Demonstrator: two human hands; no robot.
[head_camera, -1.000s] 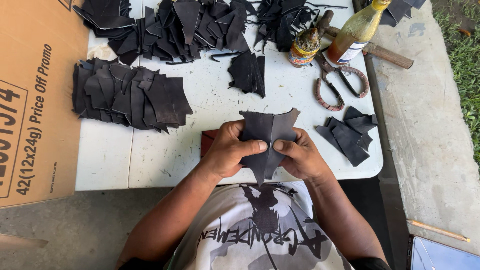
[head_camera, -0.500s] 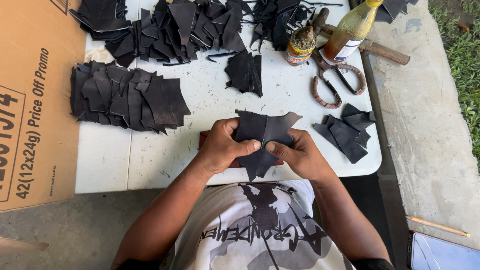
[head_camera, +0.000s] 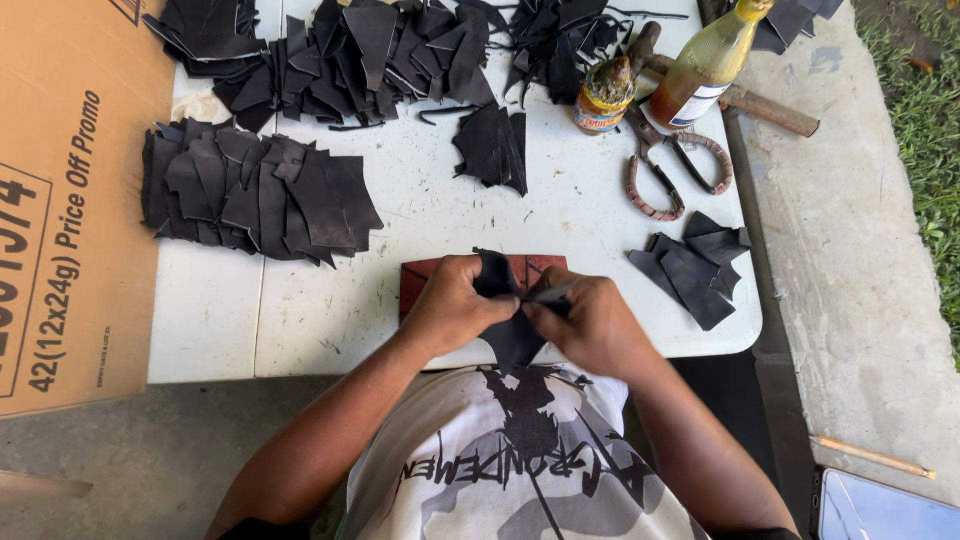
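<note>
Both hands grip one black leather piece (head_camera: 508, 335) at the near edge of the white table (head_camera: 300, 320). My left hand (head_camera: 455, 300) pinches its left side. My right hand (head_camera: 590, 320) pinches the right side, and the piece is folded or bunched between the fingers. Under the hands lies a reddish-brown board (head_camera: 415, 280), mostly hidden. A thin dark sliver shows by my right fingertips; what it is I cannot tell.
Stacks of black leather cut-outs lie at the left (head_camera: 250, 195), the back (head_camera: 340, 50), the middle (head_camera: 492, 148) and the right (head_camera: 695, 265). Scissors with wrapped handles (head_camera: 672, 170), a jar (head_camera: 604, 95) and a bottle (head_camera: 705, 65) stand back right. A cardboard sheet (head_camera: 70, 200) lies left.
The leather piece was held up flat and spread; now it is folded together and lower between my hands, which have closed toward each other.
</note>
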